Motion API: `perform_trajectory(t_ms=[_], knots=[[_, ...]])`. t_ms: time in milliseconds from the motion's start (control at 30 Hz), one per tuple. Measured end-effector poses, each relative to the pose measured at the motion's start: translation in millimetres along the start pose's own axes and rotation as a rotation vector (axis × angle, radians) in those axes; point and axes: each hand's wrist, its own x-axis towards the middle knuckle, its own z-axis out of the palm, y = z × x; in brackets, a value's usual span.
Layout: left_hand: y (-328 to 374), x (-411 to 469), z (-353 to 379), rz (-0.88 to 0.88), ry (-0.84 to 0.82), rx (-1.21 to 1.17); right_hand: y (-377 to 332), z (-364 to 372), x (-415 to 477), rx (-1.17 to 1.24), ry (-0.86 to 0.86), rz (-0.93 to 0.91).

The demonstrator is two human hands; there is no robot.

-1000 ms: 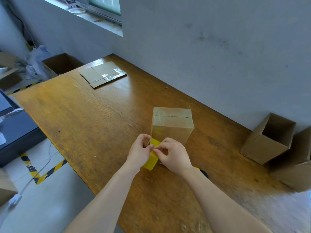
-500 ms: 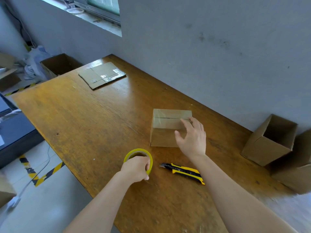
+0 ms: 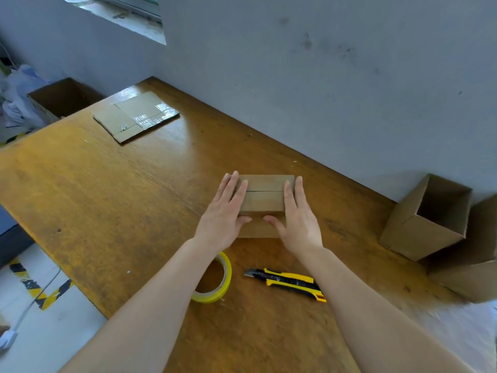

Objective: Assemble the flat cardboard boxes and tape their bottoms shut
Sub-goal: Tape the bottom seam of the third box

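A small cardboard box (image 3: 265,195) stands on the wooden table (image 3: 107,200) with its taped flaps facing up, a seam line across the top. My left hand (image 3: 226,214) lies flat on the box's left end with straight fingers, thumb against the near face. My right hand (image 3: 295,216) lies the same way on the right end. A yellow tape roll (image 3: 219,278) rests on the table just under my left forearm. A yellow and black utility knife (image 3: 286,282) lies between my forearms.
Flat cardboard (image 3: 135,117) with shiny tape lies at the table's far end. Two open boxes (image 3: 425,219) sit on their sides at the right by the grey wall. An open carton (image 3: 61,98) stands beyond the far left corner. The table's left edge drops to the floor.
My left hand let go of the tape roll and moved up onto the box's left end. My right hand shifted to the right end. Both now press flat on the box.
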Motion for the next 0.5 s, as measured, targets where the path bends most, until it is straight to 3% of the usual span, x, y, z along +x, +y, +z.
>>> perform_trajectory(t_ms=[167, 233, 300, 400, 467, 500], knots=[[-0.4, -3.2, 2.0, -0.001, 0.026, -0.229, -0.7, -4.9, -0.7, -0.007, -0.005, 0.009], [4.8, -3.8, 1.2, -0.08, 0.017, -0.393, -1.9, -6.7, -1.4, 0.011, -0.004, 0.027], [7.9, 0.3, -1.6, -0.249, 0.008, -0.725, -2.6, -9.1, -2.8, 0.036, -0.007, 0.048], [7.1, 11.4, -2.7, -0.673, -0.078, -1.262, -1.6, -14.0, -7.8, 0.088, -0.015, 0.038], [4.7, 16.0, -2.2, -0.828, -0.122, -1.368, -1.5, -19.0, -10.8, 0.188, 0.011, 0.067], [6.0, 15.6, -2.5, -0.815, -0.129, -1.381, -2.2, -22.3, -11.4, 0.274, 0.043, 0.121]])
